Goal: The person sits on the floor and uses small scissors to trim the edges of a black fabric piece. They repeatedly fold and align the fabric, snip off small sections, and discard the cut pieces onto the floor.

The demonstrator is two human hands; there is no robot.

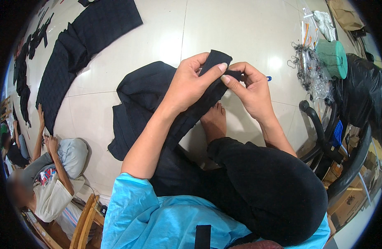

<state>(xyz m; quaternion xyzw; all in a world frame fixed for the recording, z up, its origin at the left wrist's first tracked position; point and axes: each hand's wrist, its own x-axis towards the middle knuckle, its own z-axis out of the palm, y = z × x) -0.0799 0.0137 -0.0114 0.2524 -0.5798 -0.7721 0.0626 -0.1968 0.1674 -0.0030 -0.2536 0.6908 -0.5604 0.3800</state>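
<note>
We log the cloth (pixel 145 83) bunched loose left of the foot (pixel 215 122); left hand (pixel 190 85) pinches its raised end, right hand (pixel 254 89) a small flap. End seems turned, bulk loose; what's left we can't tell. Matte black, frayed left edge, straighter top end.

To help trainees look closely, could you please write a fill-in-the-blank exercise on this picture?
Beneath the left hand and right hand, holding dark fabric, shows one bare ____.
The wearer's shirt is light ____.
The roll at right is coloured ____.
Missing words: foot; blue; green.
</note>
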